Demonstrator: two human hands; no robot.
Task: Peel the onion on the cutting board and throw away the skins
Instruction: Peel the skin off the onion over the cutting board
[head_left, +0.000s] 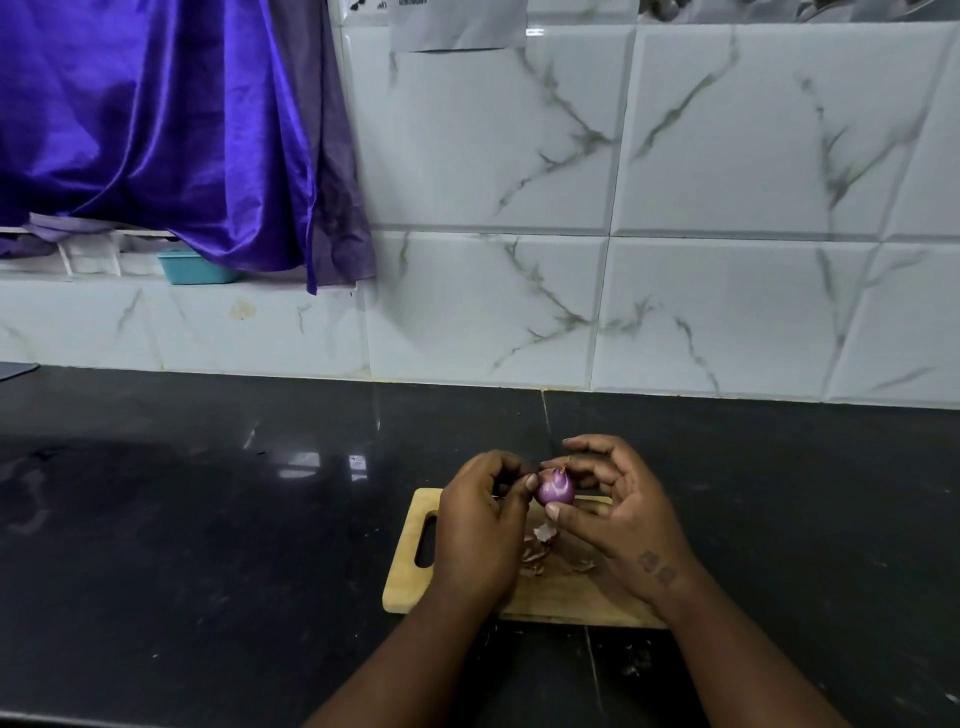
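Both hands pinch onion (556, 489) between them above board (550, 597): right hand (618, 525) cradling, left hand (480, 525) at left side; skins (537, 556) below.

I count one onion (556, 489), small and purple, gripped between my two hands, the left hand (480, 525) and the right hand (623, 525), above one wooden cutting board (410, 587) with a single handle slot. On the board lies one loose heap of skins (540, 553); the separate pieces overlap and I cannot number them. Further off I note one purple cloth (156, 130) and one teal tub (195, 267).
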